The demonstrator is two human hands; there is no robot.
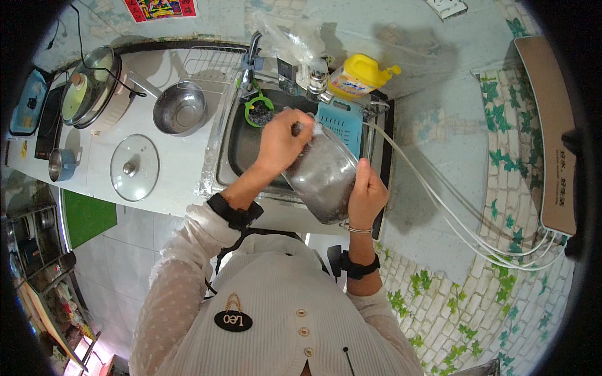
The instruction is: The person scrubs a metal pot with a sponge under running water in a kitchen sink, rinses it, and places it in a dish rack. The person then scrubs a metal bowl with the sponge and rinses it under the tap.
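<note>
A deep rectangular metal pan [324,174] is tilted over the near part of the sink [235,136]. My right hand [369,195] grips its right side, the thumb lying along the rim. At the far left corner of the pan, my left hand [284,141] is curled against it. Its fingertips are hidden, so whether they hold the rim or a small scrubber cannot be told. Beyond my left hand, a green strainer [258,112] with dark bits in it sits in the sink. A blue slotted plastic basket [341,121] stands behind the pan.
The faucet [251,61] rises behind the sink, near a yellow detergent jug [357,75]. On the counter to the left are a steel saucepan [179,108], a glass lid [135,167], a small blue pot [62,164] and a lidded electric cooker [94,89]. White hoses [423,181] cross at right.
</note>
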